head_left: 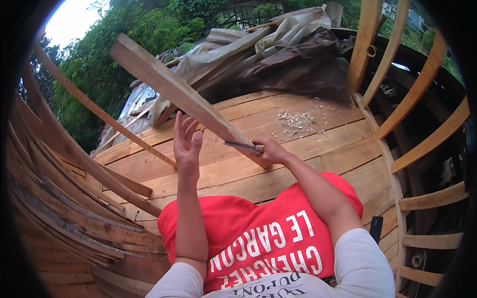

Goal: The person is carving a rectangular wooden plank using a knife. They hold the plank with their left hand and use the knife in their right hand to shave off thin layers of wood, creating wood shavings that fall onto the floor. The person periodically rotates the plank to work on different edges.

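A long squared timber beam [184, 94] rises at a slant from the plank floor in front of me toward the upper left. My right hand [273, 152] is closed round the handle of a chisel [239, 145], at the beam's lower end. The flat metal blade points left, across the face of the wood; whether its edge touches the wood I cannot tell. My left hand [188, 144] is raised to the left of the beam, palm up, fingers spread and holding nothing. Red cloth [278, 223] covers my lap between my forearms.
Wood shavings [298, 121] lie on the plank floor [343, 149]. Stacked boards [64, 198] curve along the left, with a thin slat [109, 109] leaning there. Upright wooden ribs [417, 94] line the right. Plastic sheeting [293, 64] covers a pile at the back. A dark flat object [376, 228] sits by my right arm.
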`<state>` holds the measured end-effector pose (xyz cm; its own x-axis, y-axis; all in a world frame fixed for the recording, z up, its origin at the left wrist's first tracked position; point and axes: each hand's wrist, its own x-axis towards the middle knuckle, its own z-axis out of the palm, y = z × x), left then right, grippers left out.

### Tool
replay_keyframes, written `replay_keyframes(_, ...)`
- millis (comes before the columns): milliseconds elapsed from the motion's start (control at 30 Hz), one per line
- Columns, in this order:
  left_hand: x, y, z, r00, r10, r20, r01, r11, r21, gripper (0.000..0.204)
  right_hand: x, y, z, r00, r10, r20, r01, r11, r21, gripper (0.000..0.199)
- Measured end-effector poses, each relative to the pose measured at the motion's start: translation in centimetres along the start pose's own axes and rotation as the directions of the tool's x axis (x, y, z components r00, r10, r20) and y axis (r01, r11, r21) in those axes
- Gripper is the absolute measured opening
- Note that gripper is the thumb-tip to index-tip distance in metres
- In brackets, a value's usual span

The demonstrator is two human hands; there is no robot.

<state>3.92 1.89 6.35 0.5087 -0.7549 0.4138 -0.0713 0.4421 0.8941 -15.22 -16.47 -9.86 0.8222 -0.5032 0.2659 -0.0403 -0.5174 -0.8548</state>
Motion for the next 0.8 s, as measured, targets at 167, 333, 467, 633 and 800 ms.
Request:
replay_keyframes(167,0.4,0.7,-0.7,0.995,0.090,-0.036,-0.094,0.991,-0.100,0.074,0.0,-0.2,0.0,0.996,0.006,0.094,-0.007,1.000,0.018,0.037)
replay_keyframes(333,-0.5,-0.3,-3.6,0.984,0.153,-0.092,-0.171,0.956,-0.239,0.071,-0.3,-2.7,-0.7,0.969,0.016,0.248,0.002,0.997,-0.075,0.039)
replay_keyframes(467,-0.7,1.7,-2.7,0.966,0.255,0.043,-0.221,0.899,-0.379,0.068,-0.7,-4.3,-0.2,0.951,0.124,0.281,-0.072,0.979,-0.188,0.039)
replay_keyframes(633,-1.9,2.1,-2.5,0.968,0.247,0.048,-0.208,0.891,-0.403,0.042,-1.2,-5.6,-0.7,0.944,0.194,0.266,-0.104,0.943,-0.317,0.036)
replay_keyframes(800,-2.1,4.6,-2.5,0.922,0.381,-0.070,-0.383,0.872,-0.304,0.038,-2.0,-3.6,-4.0,0.976,0.174,0.134,-0.178,0.984,0.013,0.029)
